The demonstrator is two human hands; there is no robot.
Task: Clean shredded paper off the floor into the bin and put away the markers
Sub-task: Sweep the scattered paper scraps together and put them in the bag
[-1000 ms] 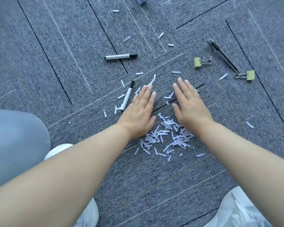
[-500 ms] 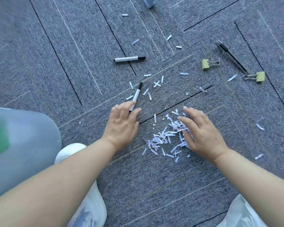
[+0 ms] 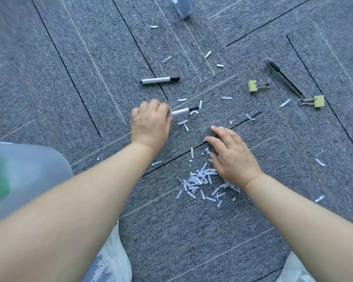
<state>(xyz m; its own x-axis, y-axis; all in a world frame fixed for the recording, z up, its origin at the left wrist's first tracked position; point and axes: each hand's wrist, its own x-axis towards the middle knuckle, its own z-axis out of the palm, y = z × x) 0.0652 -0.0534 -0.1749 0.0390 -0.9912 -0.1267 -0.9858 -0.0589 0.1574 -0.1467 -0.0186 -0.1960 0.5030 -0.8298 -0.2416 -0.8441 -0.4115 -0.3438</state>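
Left hand (image 3: 151,122): grip curled round one marker (image 3: 184,110), mid floor (image 3: 69,82). Right hand (image 3: 231,158): grip spread loosely, touching the near paper pile (image 3: 199,180). Second marker (image 3: 160,80) lies farther off. Scraps scattered; nothing visibly binned, neither marker stowed.

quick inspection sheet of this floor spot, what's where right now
surface: grey carpet-tile floor, strewn with loose white paper strips.
job's things: pile of white shredded paper beside the right hand; white marker with black cap lying loose; second white black-capped marker gripped by the left hand; translucent plastic container, likely the bin, at the left edge.
clutter: yellow-green binder clip; second yellow-green binder clip at the end of a dark metal tool.
grippers: left hand curled round its marker; right hand spread, fingers on the carpet.
cables: nothing seen.
surroundings: white-clothed knee; blurred blue-white object at the top edge.
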